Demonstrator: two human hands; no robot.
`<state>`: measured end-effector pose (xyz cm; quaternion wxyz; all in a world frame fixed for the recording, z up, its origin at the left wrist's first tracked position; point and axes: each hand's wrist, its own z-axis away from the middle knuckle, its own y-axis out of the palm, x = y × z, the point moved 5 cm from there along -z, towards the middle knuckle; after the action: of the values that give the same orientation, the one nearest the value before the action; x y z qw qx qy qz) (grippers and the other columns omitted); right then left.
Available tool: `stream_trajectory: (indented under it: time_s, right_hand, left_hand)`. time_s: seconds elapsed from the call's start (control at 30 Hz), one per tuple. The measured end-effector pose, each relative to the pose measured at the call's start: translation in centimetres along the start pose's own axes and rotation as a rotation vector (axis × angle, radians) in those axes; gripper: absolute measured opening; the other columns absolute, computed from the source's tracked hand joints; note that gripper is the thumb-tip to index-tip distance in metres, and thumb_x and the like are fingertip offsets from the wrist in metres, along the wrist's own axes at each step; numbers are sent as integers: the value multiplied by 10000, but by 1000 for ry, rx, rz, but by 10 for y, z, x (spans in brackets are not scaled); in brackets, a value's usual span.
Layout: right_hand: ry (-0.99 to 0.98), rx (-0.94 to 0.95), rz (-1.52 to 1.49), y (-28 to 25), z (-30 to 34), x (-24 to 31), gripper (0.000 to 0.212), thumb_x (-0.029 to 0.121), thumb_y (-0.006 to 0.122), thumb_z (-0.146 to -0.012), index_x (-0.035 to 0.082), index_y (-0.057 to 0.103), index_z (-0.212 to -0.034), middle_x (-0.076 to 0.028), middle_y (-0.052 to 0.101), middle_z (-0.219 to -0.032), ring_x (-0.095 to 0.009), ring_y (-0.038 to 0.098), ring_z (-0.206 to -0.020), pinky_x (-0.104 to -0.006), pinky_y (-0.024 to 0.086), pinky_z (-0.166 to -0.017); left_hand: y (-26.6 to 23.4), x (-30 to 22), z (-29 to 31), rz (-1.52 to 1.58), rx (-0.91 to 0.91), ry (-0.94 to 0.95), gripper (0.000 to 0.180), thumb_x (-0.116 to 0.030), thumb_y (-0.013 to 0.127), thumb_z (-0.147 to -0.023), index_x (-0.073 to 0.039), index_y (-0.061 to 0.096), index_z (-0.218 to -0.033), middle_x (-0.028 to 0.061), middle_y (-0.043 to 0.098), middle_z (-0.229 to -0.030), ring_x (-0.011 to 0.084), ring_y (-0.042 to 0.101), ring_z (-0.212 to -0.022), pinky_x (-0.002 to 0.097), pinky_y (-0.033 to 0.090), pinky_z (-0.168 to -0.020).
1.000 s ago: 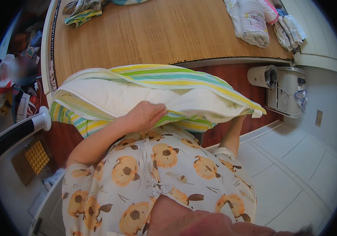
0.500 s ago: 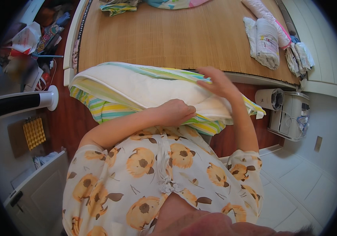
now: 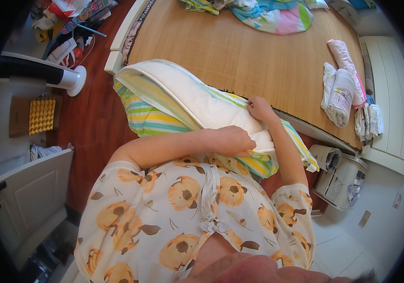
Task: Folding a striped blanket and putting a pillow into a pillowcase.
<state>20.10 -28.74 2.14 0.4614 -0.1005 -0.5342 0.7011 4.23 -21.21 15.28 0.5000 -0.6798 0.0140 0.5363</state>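
A white padded quilt [image 3: 183, 89] lies across my front, with a yellow, green and blue striped cover [image 3: 143, 115] folded around its edges. The white padding faces up. My left hand [image 3: 234, 140] is closed, gripping the near edge of the quilt cover close to my waist. Across from it, my right hand [image 3: 260, 108] pinches the far striped edge of the cover, beside the bed's front edge. Part of the cover hangs down below my right forearm. Fabric under both hands is partly hidden by the fingers.
A bed with a woven mat [image 3: 239, 61] stands ahead. On it lie a colourful blanket [image 3: 277, 16], rolled white bedding [image 3: 341, 94] and folded cloths [image 3: 368, 121]. A bin [image 3: 325, 158] stands right; a fan-like black and white stand [image 3: 70, 80] and a white door [image 3: 32, 188] are left.
My right hand has come down from above and closed on the cover's far edge. My left hand stays on the near edge. The whole view has swung round to the left.
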Motion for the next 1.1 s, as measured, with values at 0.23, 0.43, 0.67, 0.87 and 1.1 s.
stream_trajectory:
  time_s: [0.23, 0.43, 0.67, 0.87, 1.1]
  right_hand:
    - [-25, -373, -835, -115, 56, 49, 118, 125, 574, -865, 10, 598, -875, -171, 639, -806, -307, 603, -725, -353, 465, -628]
    - [-252, -542, -503, -121, 100, 98, 100, 107, 626, -809, 19, 581, -821, -144, 580, -721, -297, 569, -655, -351, 443, -585]
    - [-207, -987, -247, -117, 124, 63, 154, 93, 647, -781, 28, 607, -914, -144, 607, -910, -302, 568, -879, -372, 443, -768]
    - [446, -1066, -186, -60, 220, -125, 192, 87, 611, -784, 44, 617, -971, -142, 599, -949, -326, 559, -927, -408, 444, -810]
    - [595, -917, -731, 2, 249, -236, 405, 187, 606, -867, 13, 531, -1225, -150, 600, -1115, -221, 571, -1038, -328, 445, -899]
  left_hand:
    - [-31, 14, 23, -424, -381, -37, 146, -163, 588, -766, -68, 588, -877, 113, 630, -1009, 250, 615, -865, 392, 470, -731]
    - [-75, 12, 14, -626, -976, 38, 166, -105, 612, -751, -69, 591, -912, 107, 606, -1066, 260, 588, -938, 394, 454, -765]
    - [-71, 51, -2, -124, -849, -114, 69, -86, 568, -858, -29, 575, -896, 155, 584, -839, 339, 592, -776, 400, 477, -673]
    - [-78, 44, 3, -88, -849, -123, 56, -37, 556, -862, -12, 568, -911, 150, 556, -781, 321, 572, -682, 366, 453, -583]
    - [-67, 18, 26, -98, -785, -59, 63, 14, 567, -833, -15, 557, -889, 133, 473, -673, 281, 482, -538, 348, 385, -489]
